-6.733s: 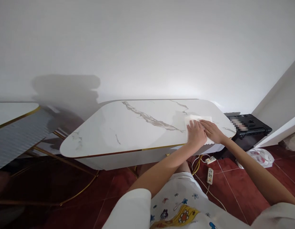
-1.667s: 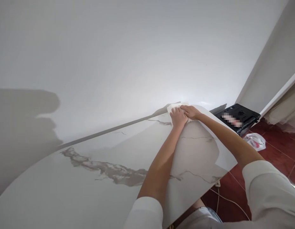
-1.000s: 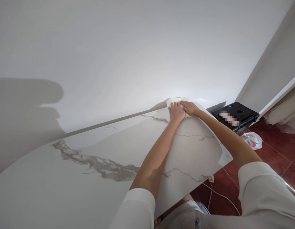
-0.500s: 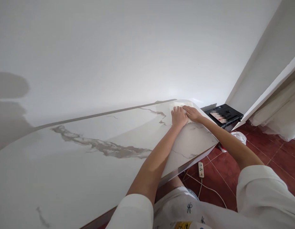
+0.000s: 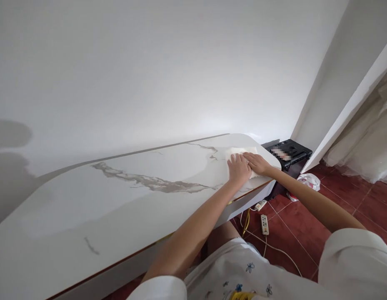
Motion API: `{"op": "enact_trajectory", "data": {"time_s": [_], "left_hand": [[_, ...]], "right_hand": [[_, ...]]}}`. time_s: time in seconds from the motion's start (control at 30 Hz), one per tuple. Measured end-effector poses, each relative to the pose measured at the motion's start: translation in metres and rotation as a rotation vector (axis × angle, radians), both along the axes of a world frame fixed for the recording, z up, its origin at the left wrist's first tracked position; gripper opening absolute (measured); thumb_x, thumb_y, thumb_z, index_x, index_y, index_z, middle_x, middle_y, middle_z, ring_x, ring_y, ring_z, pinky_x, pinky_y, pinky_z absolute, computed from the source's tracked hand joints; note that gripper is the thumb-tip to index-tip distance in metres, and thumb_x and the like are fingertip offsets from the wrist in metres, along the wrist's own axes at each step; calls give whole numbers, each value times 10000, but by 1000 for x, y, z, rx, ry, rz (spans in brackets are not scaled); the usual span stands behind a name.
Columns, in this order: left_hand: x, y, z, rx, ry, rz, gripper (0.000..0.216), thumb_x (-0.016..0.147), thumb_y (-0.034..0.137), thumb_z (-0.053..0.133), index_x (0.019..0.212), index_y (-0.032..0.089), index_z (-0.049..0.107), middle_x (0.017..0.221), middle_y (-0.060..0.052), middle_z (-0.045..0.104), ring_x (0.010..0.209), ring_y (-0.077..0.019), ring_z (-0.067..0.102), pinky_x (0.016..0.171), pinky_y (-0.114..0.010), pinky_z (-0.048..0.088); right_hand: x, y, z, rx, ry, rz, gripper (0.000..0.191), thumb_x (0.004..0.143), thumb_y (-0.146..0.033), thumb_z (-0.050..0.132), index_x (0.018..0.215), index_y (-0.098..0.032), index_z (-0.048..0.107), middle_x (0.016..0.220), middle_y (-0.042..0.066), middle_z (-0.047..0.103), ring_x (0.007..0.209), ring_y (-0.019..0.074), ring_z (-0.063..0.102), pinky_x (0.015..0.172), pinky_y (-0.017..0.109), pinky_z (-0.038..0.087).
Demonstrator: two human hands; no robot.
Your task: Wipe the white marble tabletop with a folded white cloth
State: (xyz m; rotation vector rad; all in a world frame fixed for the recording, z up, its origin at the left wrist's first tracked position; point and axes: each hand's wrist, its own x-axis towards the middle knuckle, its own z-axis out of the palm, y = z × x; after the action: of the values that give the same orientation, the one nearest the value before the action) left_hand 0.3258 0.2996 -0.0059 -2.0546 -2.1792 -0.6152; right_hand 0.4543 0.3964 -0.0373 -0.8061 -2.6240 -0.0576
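A white cloth (image 5: 233, 151), squarish and thin, lies flat on the marble-patterned tabletop (image 5: 127, 216) close to its rounded right end. My left hand (image 5: 239, 168) presses down on the middle of the cloth, fingers slightly bent and a little apart. Beside it, my right hand (image 5: 257, 163) bears on the cloth's right part, its fingertips touching my left hand. Both palms face down, so what the fingers do underneath is hidden.
The table's back edge runs along a white wall (image 5: 168, 75). Beyond its right end stands a black case (image 5: 293, 152). On the red tiled floor lie a power strip (image 5: 264, 225), cables and a white plastic bag (image 5: 309, 182). Sheeting (image 5: 355, 146) hangs at right.
Both hands and the cloth have moved from near the table's back edge toward its front edge. The camera view has shifted slightly.
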Motion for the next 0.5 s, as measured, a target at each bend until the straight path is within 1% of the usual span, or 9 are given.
{"op": "enact_trajectory", "data": {"time_s": [0.13,0.27,0.37,0.5], "left_hand": [[16,-19,-1,-32,39,-2,484,932,275,350,1371,93,440,1457,-178,422,1373,-368,317,1088,-508,338],[34,-27,0,-65,66,-29,540,933,306,344,1416,68,381,1487,-177,383,1396,-369,285,1101,-523,320],[46,-22,2,-80,56,-55,560,937,315,325,1423,40,367,1491,-201,368,1399,-377,277,1106,-530,304],[51,-3,0,-54,35,-92,560,937,317,310,1418,38,377,1480,-199,384,1398,-371,276,1112,-525,288]], "right_hand": [[18,-20,-1,-11,-8,6,494,992,-356,245,1436,-215,409,1448,116,481,1353,252,425,1075,493,388],[42,-26,-3,-10,-22,10,522,1000,-386,202,1445,-195,397,1461,124,463,1362,260,410,1076,490,389],[57,-23,-2,-6,-35,2,542,1000,-408,187,1440,-180,407,1452,133,473,1353,268,422,1076,486,394],[67,-7,-3,21,-39,-22,544,1000,-417,177,1443,-196,403,1440,123,489,1342,260,439,1064,475,414]]}}
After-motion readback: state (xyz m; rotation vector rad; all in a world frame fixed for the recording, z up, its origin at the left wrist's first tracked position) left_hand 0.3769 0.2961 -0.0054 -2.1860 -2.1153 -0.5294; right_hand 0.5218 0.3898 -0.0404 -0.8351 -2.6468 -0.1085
